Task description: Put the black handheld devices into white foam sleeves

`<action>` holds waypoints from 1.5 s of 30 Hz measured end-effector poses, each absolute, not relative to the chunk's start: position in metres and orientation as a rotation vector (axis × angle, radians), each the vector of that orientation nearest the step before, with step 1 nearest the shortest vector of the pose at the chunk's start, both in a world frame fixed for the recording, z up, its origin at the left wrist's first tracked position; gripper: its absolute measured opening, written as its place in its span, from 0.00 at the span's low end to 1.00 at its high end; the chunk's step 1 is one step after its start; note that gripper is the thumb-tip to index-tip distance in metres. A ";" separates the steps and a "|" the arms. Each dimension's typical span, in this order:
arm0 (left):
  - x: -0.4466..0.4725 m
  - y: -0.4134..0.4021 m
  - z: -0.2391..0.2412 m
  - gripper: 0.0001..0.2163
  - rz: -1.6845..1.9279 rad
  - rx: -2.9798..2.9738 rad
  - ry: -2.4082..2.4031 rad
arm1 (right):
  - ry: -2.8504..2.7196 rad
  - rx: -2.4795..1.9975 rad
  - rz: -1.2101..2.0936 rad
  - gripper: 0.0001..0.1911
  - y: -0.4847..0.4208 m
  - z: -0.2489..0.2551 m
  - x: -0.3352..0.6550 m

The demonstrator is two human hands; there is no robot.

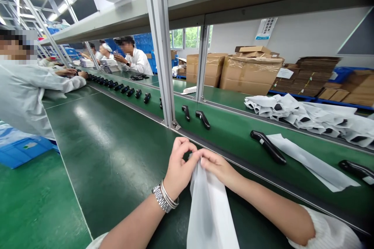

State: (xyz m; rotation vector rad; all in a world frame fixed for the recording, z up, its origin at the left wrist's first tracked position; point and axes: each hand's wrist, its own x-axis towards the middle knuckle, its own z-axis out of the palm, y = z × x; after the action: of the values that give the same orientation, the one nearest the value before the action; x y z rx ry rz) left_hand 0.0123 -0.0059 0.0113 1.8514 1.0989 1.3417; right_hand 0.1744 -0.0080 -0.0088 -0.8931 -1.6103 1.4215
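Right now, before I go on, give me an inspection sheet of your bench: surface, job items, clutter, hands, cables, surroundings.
Surface: green bench, with a raised green belt behind it.
Job's things: white bag, hanging from the hands.
Clutter: black handled items along the belt, a flat white sheet and a heap of white bags.
Hands: left hand, with a metal bracelet, and right hand both pinch the bag's top.
Cables: nothing seen.
Surroundings: co-worker in white, cardboard boxes, blue crate.
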 end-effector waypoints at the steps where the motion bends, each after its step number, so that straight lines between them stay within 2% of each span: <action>1: 0.012 -0.004 0.010 0.06 1.355 1.817 1.118 | -1.606 -0.872 1.492 0.20 -0.011 -0.009 0.172; 4: 0.010 0.002 0.007 0.06 1.311 1.780 1.153 | -1.457 -0.885 1.651 0.17 -0.013 -0.006 0.171; 6: 0.007 0.005 0.005 0.07 1.238 1.838 1.203 | -1.355 -0.979 1.548 0.17 -0.005 0.001 0.181; 9: 0.002 0.007 0.004 0.07 1.004 1.988 1.341 | -1.374 -1.215 1.042 0.17 0.021 0.014 0.214; 13: -0.001 0.005 0.002 0.09 0.649 2.126 1.431 | -1.673 -1.558 0.068 0.14 0.064 0.022 0.264; 16: 0.002 0.003 -0.001 0.04 0.577 2.219 1.389 | -1.870 -1.604 -0.190 0.08 0.086 0.014 0.266; 21: 0.005 0.002 -0.004 0.10 0.636 2.338 1.343 | -2.061 -1.569 0.182 0.18 0.113 -0.004 0.206; 24: 0.004 0.002 -0.005 0.12 0.669 2.390 1.341 | -2.017 -1.637 0.295 0.21 0.139 -0.013 0.174; 26: 0.004 0.002 -0.007 0.12 0.673 2.419 1.353 | -1.945 -1.674 0.348 0.19 0.160 -0.018 0.164; 30: 0.004 0.004 -0.009 0.12 0.646 2.467 1.379 | -1.747 -1.687 0.525 0.07 0.187 -0.028 0.166; 32: 0.004 0.005 -0.010 0.12 0.661 2.475 1.375 | -1.645 -1.637 0.647 0.08 0.186 -0.031 0.171; 35: 0.005 0.007 -0.009 0.12 0.718 2.468 1.313 | -1.527 -1.503 0.803 0.18 0.161 -0.028 0.182; 41: 0.006 0.004 -0.002 0.08 0.831 2.433 1.134 | -1.222 -0.876 1.285 0.51 0.069 -0.001 0.211; 45: 0.007 0.002 0.001 0.07 0.866 2.494 1.087 | -1.206 -0.851 1.296 0.59 0.031 0.007 0.213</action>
State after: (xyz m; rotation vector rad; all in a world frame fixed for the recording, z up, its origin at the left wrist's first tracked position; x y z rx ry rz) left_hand 0.0069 0.0019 0.0011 2.4938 1.0873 0.8662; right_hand 0.2132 0.0313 0.0073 -0.8510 -1.2060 1.2959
